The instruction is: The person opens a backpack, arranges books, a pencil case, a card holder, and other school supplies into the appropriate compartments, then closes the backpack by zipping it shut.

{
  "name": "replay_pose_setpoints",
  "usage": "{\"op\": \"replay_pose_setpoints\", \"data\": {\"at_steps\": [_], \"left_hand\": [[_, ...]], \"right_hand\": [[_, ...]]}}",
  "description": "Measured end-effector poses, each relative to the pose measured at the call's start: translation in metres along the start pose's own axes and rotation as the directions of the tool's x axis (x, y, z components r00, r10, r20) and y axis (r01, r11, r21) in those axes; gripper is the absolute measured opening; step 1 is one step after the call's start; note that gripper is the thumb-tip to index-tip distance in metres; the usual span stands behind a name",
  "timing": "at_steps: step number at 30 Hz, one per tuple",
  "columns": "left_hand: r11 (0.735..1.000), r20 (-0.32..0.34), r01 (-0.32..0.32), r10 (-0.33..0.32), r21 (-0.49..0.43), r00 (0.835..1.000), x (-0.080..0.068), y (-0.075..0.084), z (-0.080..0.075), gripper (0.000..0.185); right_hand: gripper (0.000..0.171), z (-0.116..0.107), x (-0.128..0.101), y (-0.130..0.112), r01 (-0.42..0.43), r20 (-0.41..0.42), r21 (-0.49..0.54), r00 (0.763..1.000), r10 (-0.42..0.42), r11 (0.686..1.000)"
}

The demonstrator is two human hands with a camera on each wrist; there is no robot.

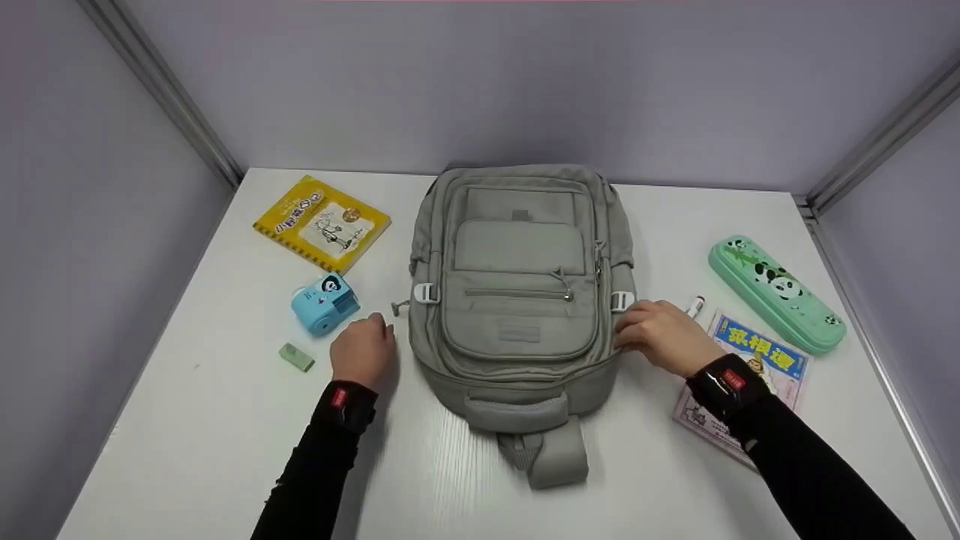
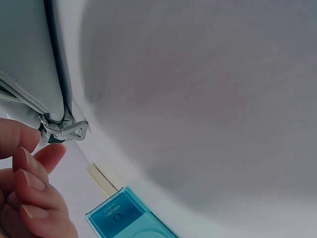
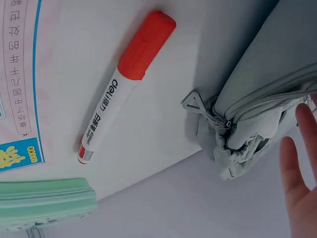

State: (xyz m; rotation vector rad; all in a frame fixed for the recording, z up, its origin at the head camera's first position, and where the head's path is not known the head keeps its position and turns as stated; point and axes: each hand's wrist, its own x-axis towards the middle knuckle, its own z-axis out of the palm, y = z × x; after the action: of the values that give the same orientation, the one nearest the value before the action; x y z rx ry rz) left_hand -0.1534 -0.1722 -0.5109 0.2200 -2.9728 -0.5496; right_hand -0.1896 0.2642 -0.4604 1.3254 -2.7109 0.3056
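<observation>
A grey backpack (image 1: 517, 322) lies on the table with its front pocket side up and its carry handle (image 1: 517, 411) toward me. My left hand (image 1: 362, 349) is just off its left side, fingers loosely curled. In the left wrist view those fingers (image 2: 37, 183) are close to a zipper pull (image 2: 75, 131) on the bag's edge, with nothing between them. At the other side, my right hand (image 1: 664, 337) reaches to the bag beside the white buckle (image 1: 622, 301). The right wrist view has its extended fingers (image 3: 292, 163) at the zipped seam; another zipper pull (image 3: 194, 102) hangs farther along.
Left of the bag are a yellow book (image 1: 322, 223), a blue pencil sharpener (image 1: 325, 304) and a green eraser (image 1: 297, 358). On the right lie a red-capped marker (image 3: 119, 89), a pink-and-blue book (image 1: 787, 371) and a green panda pencil case (image 1: 780, 296). Walls enclose the table's back and sides.
</observation>
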Motion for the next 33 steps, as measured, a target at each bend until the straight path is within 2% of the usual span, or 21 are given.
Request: {"op": "replay_pose_setpoints", "data": {"at_steps": [2, 4, 6, 8, 11, 13, 16, 20, 22, 23, 26, 29, 33], "left_hand": [[1.000, 0.016, 0.011, -0.011, -0.005, 1.000, -0.001, 0.000, 0.000, 0.022], [1.000, 0.033, 0.017, -0.017, -0.010, 0.999, -0.001, -0.001, -0.001, 0.022], [1.000, 0.047, 0.018, -0.017, -0.016, 0.999, -0.001, -0.001, -0.002, 0.021], [1.000, 0.058, 0.019, -0.018, -0.021, 0.998, -0.001, -0.001, -0.003, 0.020], [0.999, 0.056, 0.019, -0.017, -0.030, 0.998, -0.002, -0.001, -0.004, 0.020], [0.999, 0.050, 0.017, -0.015, -0.037, 0.999, -0.002, -0.002, -0.004, 0.019], [0.999, 0.026, 0.013, -0.011, -0.049, 1.000, -0.002, -0.003, -0.005, 0.019], [0.996, -0.027, 0.012, -0.015, -0.084, 1.000, 0.004, -0.002, -0.007, 0.019], [0.994, -0.060, 0.014, -0.020, -0.106, 0.998, 0.009, -0.001, -0.008, 0.021], [0.992, -0.081, 0.019, -0.029, -0.121, 0.996, 0.013, -0.001, -0.009, 0.021], [0.980, -0.139, 0.076, -0.103, -0.185, 0.985, 0.027, -0.001, -0.015, 0.024], [0.944, -0.162, 0.185, -0.235, -0.273, 0.958, 0.050, -0.003, -0.024, 0.028], [0.880, -0.064, 0.347, -0.387, -0.323, 0.920, 0.084, -0.007, -0.040, 0.039]], "right_hand": [[0.013, -0.006, 0.002, 0.003, -0.070, 0.048, 0.127, 0.997, 0.064, 0.989], [0.012, -0.010, 0.004, 0.005, -0.175, 0.086, 0.251, 0.984, 0.158, 0.952], [0.012, -0.011, 0.007, 0.006, -0.262, 0.077, 0.326, 0.965, 0.251, 0.908], [0.009, -0.008, 0.010, 0.006, -0.309, 0.027, 0.333, 0.947, 0.319, 0.891], [0.006, 0.001, 0.016, 0.007, -0.343, -0.121, 0.272, 0.915, 0.386, 0.899], [0.006, 0.006, 0.022, 0.007, -0.387, -0.220, 0.258, 0.869, 0.444, 0.885], [0.006, 0.011, 0.033, 0.010, -0.455, -0.335, 0.321, 0.766, 0.549, 0.830], [0.011, 0.010, 0.047, 0.017, -0.505, -0.384, 0.439, 0.642, 0.664, 0.743], [0.013, 0.008, 0.052, 0.022, -0.519, -0.378, 0.498, 0.591, 0.713, 0.695], [0.015, 0.007, 0.054, 0.024, -0.523, -0.365, 0.525, 0.574, 0.733, 0.671], [0.018, 0.003, 0.057, 0.029, -0.527, -0.310, 0.603, 0.538, 0.784, 0.599], [0.020, 0.001, 0.059, 0.032, -0.519, -0.250, 0.666, 0.521, 0.816, 0.535], [0.021, 0.000, 0.060, 0.031, -0.522, -0.208, 0.700, 0.505, 0.838, 0.488]]}}
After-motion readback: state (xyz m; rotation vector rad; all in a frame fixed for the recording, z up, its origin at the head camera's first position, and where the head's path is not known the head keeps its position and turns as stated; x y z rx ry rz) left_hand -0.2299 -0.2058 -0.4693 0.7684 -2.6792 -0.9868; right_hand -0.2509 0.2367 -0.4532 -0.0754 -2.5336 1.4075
